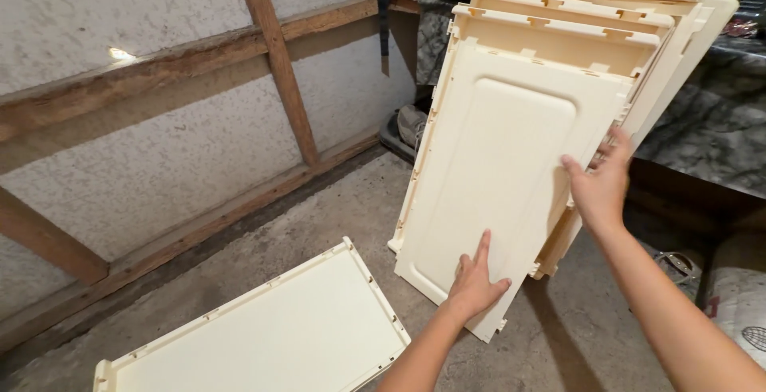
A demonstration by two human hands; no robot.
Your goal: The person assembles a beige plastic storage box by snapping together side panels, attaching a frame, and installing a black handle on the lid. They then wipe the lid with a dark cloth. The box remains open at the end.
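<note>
- Left hand [472,280] lies flat, fingers spread, on the front cream plastic panel [503,193], near its lower edge.
- Right hand [600,187] grips that panel's right edge.
- At least three more panels [590,17] lean stacked behind it.
- One panel [271,336] lies flat on the concrete floor [351,200], beside the wooden-framed wall [159,121].

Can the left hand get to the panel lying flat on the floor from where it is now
Probably yes. The left hand rests flat on the front leaning panel, and the floor panel lies just below and to its left with nothing between them.
</note>
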